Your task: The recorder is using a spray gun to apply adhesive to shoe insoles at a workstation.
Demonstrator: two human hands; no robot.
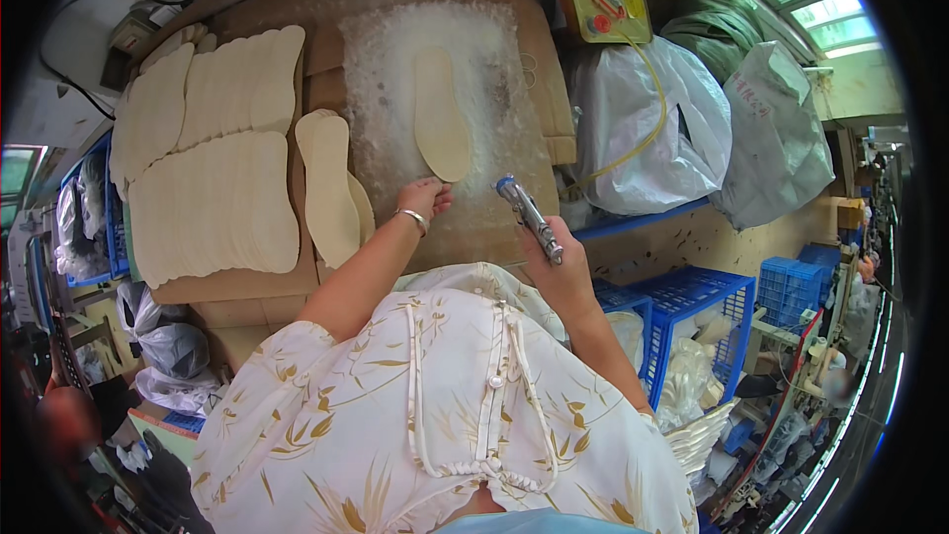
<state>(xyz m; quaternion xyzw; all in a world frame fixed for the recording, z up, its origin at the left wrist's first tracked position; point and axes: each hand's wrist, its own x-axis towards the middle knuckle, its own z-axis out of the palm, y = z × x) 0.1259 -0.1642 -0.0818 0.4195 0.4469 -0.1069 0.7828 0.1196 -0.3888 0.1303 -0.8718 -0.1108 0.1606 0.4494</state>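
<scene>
1. Insole is laid flat on a white-crusted patch, at 12 o'clock from the left hand.
2. Spraying, by judgement, is the step in hand; steady aim of the nozzle over the insole is called for next.
3. Left fingers are loosely curled at the insole's near end; whether it is pinched or merely touched cannot be told.
4. By the right hand, the spray gun is gripped, fingers clamped around it, between 4 and 5 o'clock from the insole.

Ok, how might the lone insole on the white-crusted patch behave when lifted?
The insole probably weighs little and flexes, as it looks thin. It seems unlikely to roll, since it lies flat. It may cling slightly, because the patch beneath looks crusted with white residue.
</scene>
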